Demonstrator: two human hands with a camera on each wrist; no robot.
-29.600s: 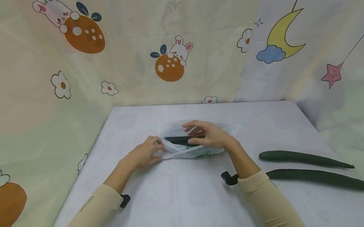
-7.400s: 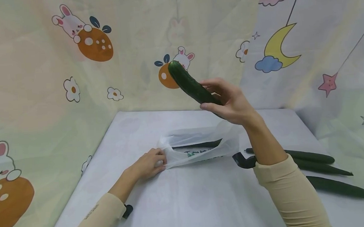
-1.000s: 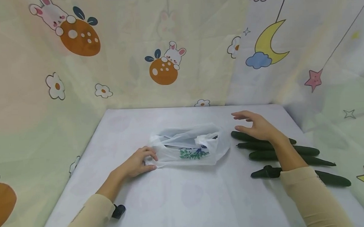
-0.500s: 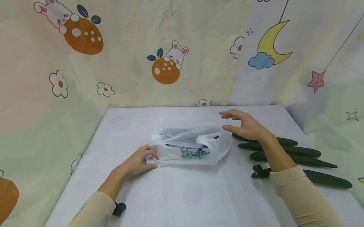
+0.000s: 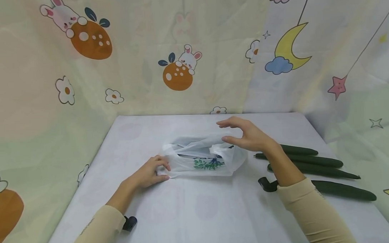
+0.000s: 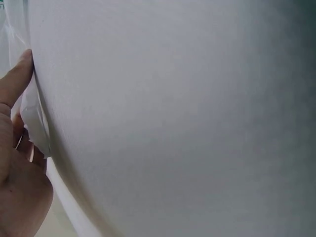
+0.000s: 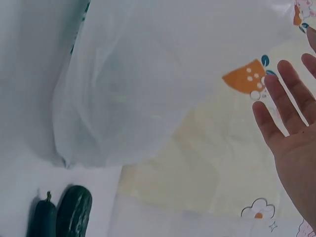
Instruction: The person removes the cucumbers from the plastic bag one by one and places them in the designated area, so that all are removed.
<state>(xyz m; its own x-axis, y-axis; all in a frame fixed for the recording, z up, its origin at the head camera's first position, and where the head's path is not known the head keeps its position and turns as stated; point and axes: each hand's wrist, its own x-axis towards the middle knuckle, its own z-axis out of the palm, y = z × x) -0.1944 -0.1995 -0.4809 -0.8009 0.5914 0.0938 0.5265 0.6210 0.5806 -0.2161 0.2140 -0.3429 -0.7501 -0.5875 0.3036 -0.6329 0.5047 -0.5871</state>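
Observation:
A white plastic bag (image 5: 186, 168) with a green leaf print lies in the middle of the table, its mouth slack and partly folded. At its left end, my left hand (image 5: 149, 172) holds the bag's edge with thumb and curled fingers; the left wrist view shows thin plastic between the thumb (image 6: 19, 74) and the other fingers. Over the bag's right end hovers my right hand (image 5: 249, 135), fingers spread and nothing in them. In the right wrist view that hand is apart from the bag (image 7: 123, 89). Folds hide most of the bag's inside.
Several dark green cucumbers (image 5: 325, 172) lie side by side on the table to the right, partly under the right forearm. The white-covered table (image 5: 197, 214) ends at a patterned cloth backdrop (image 5: 137, 48) behind and at both sides.
Over the last second my right hand has moved left from above the cucumbers to above the bag. The left hand stays at the bag. Earlier, the right hand held a raised cucumber; more cucumbers now lie right.

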